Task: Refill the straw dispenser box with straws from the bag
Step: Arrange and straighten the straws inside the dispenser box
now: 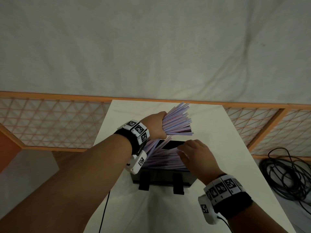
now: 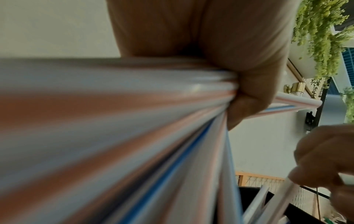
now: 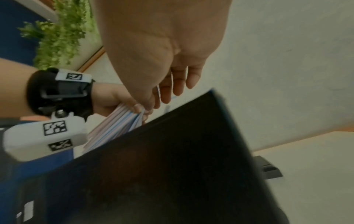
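My left hand (image 1: pixel 158 125) grips a thick bundle of striped straws (image 1: pixel 178 120) around its middle, above the far left corner of the black dispenser box (image 1: pixel 161 179). The bundle's upper ends fan out up and to the right, and its lower ends slant down into the open box. More straws (image 1: pixel 165 161) lie inside the box. My right hand (image 1: pixel 191 153) is over the box's right half, its thumb and fingertips pinching a few straws. In the left wrist view the bundle (image 2: pixel 114 121) fills the frame, with the right hand (image 2: pixel 325 159) at lower right. The right wrist view shows the box wall (image 3: pixel 172 166). No bag is visible.
The box stands on a narrow white table (image 1: pixel 235 165). A wooden lattice screen (image 1: pixel 50 118) runs behind it. A coil of black cable (image 1: pixel 286 175) lies on the floor to the right, and a thin black cable (image 1: pixel 104 212) hangs at the table's left front.
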